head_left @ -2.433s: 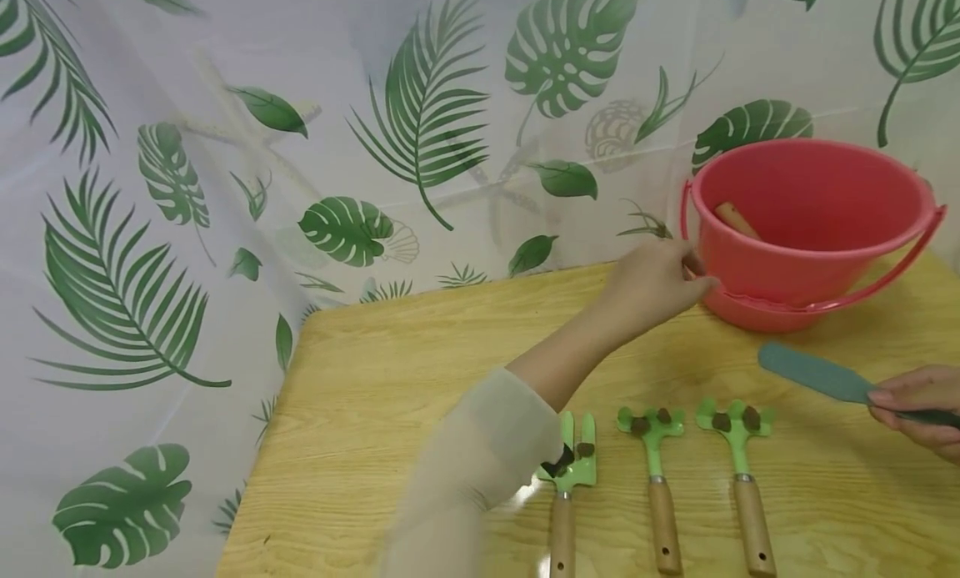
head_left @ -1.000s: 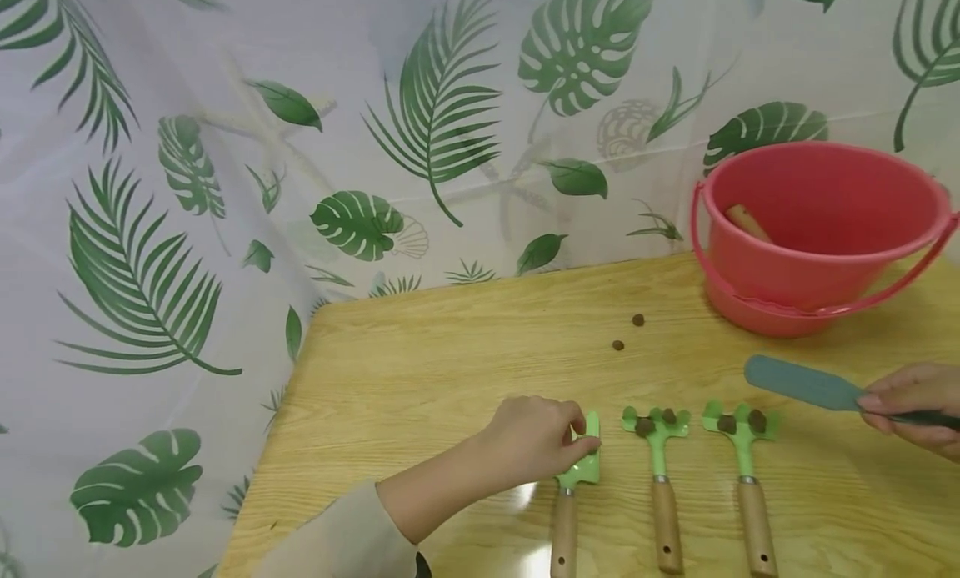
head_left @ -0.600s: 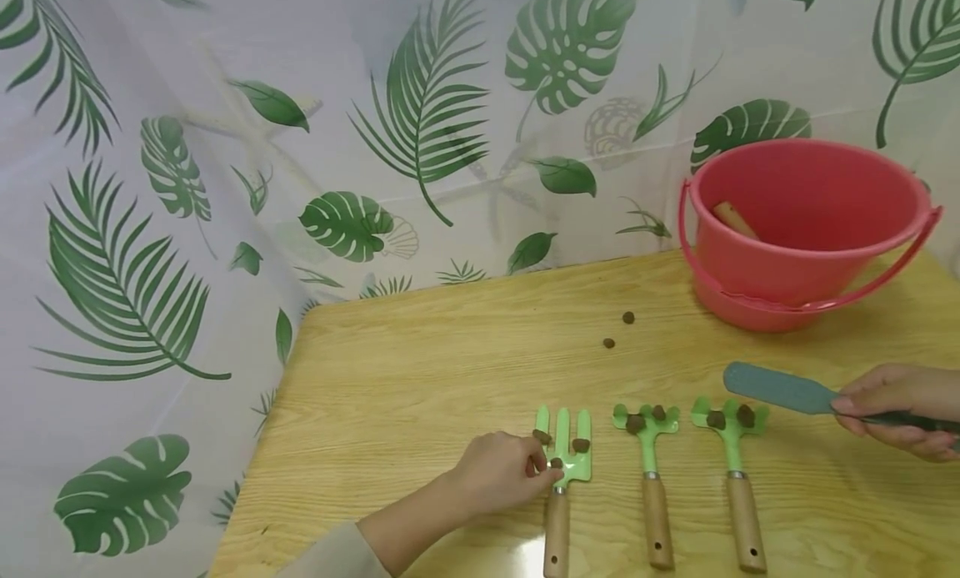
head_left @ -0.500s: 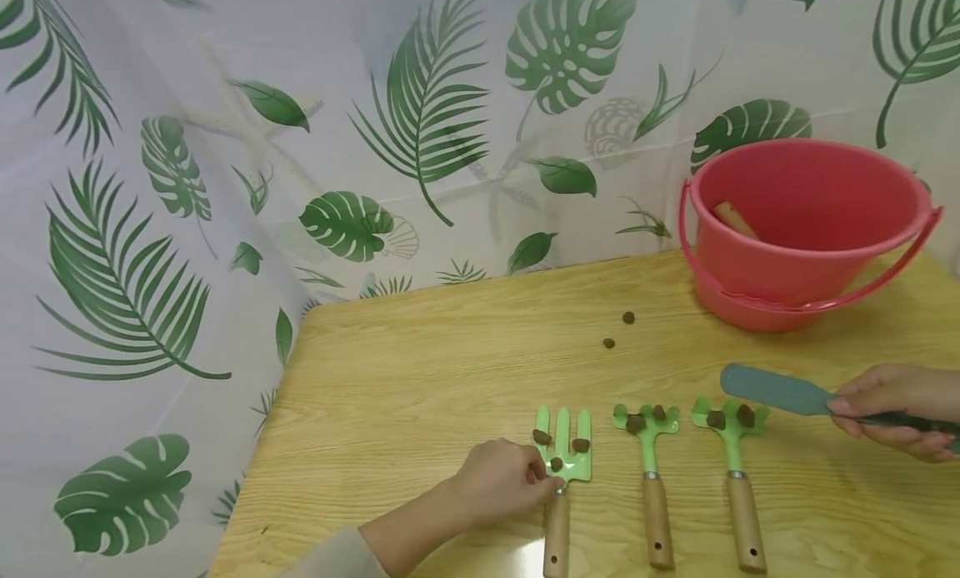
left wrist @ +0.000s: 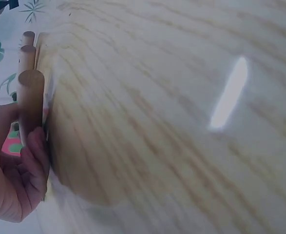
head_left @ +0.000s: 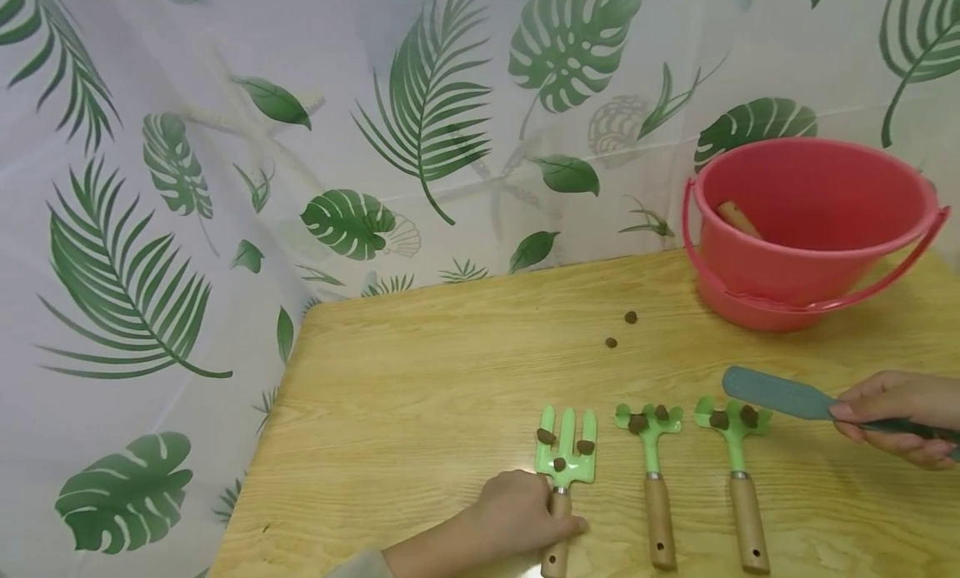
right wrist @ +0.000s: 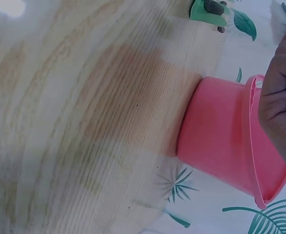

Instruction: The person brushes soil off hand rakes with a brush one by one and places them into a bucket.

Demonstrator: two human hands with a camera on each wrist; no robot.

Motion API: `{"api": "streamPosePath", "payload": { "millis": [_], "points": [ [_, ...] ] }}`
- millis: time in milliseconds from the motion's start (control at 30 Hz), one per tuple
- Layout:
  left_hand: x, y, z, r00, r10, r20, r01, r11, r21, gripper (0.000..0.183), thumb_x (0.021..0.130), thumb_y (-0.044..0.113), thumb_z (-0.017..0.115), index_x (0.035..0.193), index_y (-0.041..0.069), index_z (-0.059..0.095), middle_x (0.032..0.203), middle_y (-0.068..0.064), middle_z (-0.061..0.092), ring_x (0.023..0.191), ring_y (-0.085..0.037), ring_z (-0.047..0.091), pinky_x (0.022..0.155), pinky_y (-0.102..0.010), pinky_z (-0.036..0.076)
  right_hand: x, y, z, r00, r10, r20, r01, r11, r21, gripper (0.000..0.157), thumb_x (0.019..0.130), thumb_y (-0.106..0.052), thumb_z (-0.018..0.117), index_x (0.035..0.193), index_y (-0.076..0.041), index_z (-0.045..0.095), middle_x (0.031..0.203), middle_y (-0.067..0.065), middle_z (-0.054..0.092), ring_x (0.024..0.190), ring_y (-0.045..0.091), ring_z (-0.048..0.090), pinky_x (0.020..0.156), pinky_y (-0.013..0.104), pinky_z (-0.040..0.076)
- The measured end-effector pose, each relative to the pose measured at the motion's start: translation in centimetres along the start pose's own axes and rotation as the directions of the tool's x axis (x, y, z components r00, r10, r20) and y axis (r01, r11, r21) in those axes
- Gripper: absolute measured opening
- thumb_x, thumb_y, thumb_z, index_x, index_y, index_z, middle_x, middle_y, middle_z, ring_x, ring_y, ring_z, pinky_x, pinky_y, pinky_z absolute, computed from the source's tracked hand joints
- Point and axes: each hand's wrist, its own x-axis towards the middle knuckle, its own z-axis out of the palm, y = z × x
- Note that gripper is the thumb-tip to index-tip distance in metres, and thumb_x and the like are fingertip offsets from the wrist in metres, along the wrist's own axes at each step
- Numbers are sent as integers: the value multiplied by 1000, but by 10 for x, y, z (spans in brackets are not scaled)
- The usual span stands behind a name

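My left hand (head_left: pixel 517 515) grips the wooden handle of a green three-pronged hand fork (head_left: pixel 567 469) lying on the table; the left wrist view shows thumb and fingers on either side of the handle (left wrist: pixel 30 92). Small brown clumps (head_left: pixel 586 448) sit on its prongs and base. At the right, my right hand (head_left: pixel 900 415) holds a teal spatula (head_left: pixel 776 392) by its dark handle, blade pointing left above the table. In the right wrist view only part of the right hand (right wrist: pixel 281 92) shows, at the edge.
Two green hand rakes (head_left: pixel 652 444) (head_left: pixel 738 436) with brown clumps on their heads lie right of the fork. Behind stands a pink bucket (head_left: pixel 780 282) with a wooden handle (head_left: pixel 738 219) inside. Two loose clumps (head_left: pixel 631 317) lie on the wooden table (head_left: pixel 390 378). A leaf-print sheet (head_left: pixel 465 253) hangs behind.
My left hand left the bucket's side, came to the fork's head, touched near the clumps there, then slid down onto its handle. The spatula in my right hand shifted slightly left.
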Motion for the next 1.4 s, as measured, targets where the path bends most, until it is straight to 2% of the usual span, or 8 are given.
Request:
{"api": "streamPosePath", "payload": {
  "millis": [300, 500, 600, 767, 833, 1033, 1233, 1400],
  "points": [
    [3, -6, 6, 999, -25, 20, 29, 976, -217, 53, 78, 47, 64, 43, 17, 38, 39, 12, 28, 39, -4, 28, 37, -18, 25, 4, 3, 0, 1000, -6, 24, 6, 1000, 4, 36, 105, -14, 21, 90, 18, 30, 55, 17, 11, 40, 8, 24, 35, 38, 1],
    [2, -12, 6, 993, -85, 80, 111, 896, -429, 37, 75, 38, 66, 52, 15, 49, 42, 9, 40, 36, -4, 34, 34, -15, 28, 5, 3, 1, 999, -23, 39, 23, 1000, 13, 37, 105, -13, 20, 90, 14, 39, 54, 15, 11, 40, 11, 22, 35, 39, 1],
    [1, -16, 4, 988, -63, 141, 133, 814, -565, 30, 78, 29, 65, 58, 11, 54, 45, 6, 48, 37, -4, 43, 35, -14, 35, 7, 2, 2, 998, -36, 47, 36, 999, 1, 35, 105, -12, 19, 90, 19, 27, 55, 18, 9, 40, 12, 22, 35, 40, 1],
    [3, -28, 0, 947, 77, 313, 230, 518, -824, 16, 87, 13, 62, 80, -2, 59, 59, -6, 62, 48, -11, 61, 46, -21, 52, 8, 1, 4, 1000, -20, 11, 20, 1000, -13, 35, 105, -13, 21, 92, 19, 26, 55, 17, 11, 40, 9, 25, 36, 39, 1],
    [4, -35, -2, 918, 146, 368, 269, 452, -850, 18, 90, 13, 60, 88, -5, 59, 67, -12, 66, 54, -13, 64, 52, -25, 55, 9, 0, 4, 1000, -23, 15, 23, 1000, -15, 34, 105, -13, 21, 93, 19, 26, 56, 18, 11, 40, 12, 23, 36, 40, 1],
    [13, -56, -6, 831, 307, 464, 347, 367, -863, 27, 97, 17, 53, 106, -8, 58, 97, -24, 68, 73, -14, 69, 74, -35, 57, 10, -2, 3, 999, -50, 7, 50, 997, -56, 35, 105, -12, 20, 93, 20, 30, 56, 22, 9, 39, 25, 13, 35, 43, 2],
    [14, -65, -5, 792, 379, 478, 394, 279, -876, 30, 96, 13, 54, 116, -10, 56, 95, -13, 71, 80, -16, 69, 81, -35, 55, 12, -3, 4, 998, -58, 5, 58, 997, -56, 34, 105, -11, 20, 93, 19, 32, 56, 21, 9, 40, 23, 15, 36, 43, 1],
    [16, -67, -7, 764, 404, 503, 434, 256, -864, 34, 97, 12, 52, 121, -12, 52, 96, -8, 71, 84, -15, 69, 83, -34, 54, 14, -3, 6, 997, -67, 43, 68, 998, -16, 34, 105, -10, 20, 93, 14, 41, 56, 19, 9, 40, 19, 17, 35, 42, 1]
  ]
}}
